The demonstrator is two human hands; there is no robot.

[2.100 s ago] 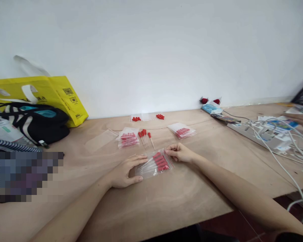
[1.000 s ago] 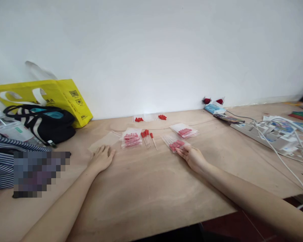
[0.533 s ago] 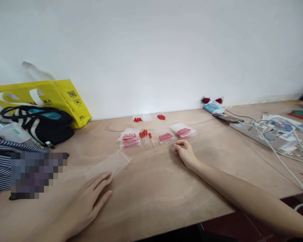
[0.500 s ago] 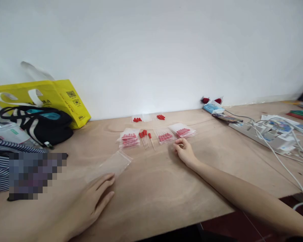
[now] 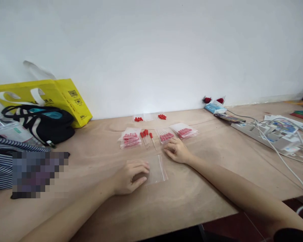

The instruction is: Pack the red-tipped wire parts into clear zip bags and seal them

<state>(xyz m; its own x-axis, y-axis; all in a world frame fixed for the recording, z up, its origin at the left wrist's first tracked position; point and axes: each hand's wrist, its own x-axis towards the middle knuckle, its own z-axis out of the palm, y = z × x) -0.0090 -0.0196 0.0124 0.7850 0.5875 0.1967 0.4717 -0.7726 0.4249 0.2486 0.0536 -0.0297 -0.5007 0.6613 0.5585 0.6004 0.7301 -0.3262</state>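
Note:
My left hand (image 5: 132, 177) lies over a clear zip bag (image 5: 157, 169) on the table, fingertips on its left part and thumb held apart from the fingers. The bag looks flat, its zip edge facing right. My right hand (image 5: 177, 151) rests with fingers curled in, showing nothing in them, just in front of a clear bag of red-bulbed droppers (image 5: 165, 136). Several loose droppers (image 5: 146, 136) with red bulbs and thin pale stems lie left of that bag. Stacks of filled dropper bags stand on either side, a left stack (image 5: 130, 137) and a right stack (image 5: 183, 131).
Near the wall lie two small groups of red bulbs, one left (image 5: 138, 119) and one right (image 5: 162, 117). A yellow bag (image 5: 78, 101) and black bag (image 5: 63, 126) stand left. A power strip (image 5: 267, 137) with white cables, a blue packet (image 5: 215, 108) and red flowers (image 5: 207, 100) are right.
My left hand has moved right toward the middle, and the clear zip bag has moved and turned with it. My right hand has shifted slightly left, away from the right stack.

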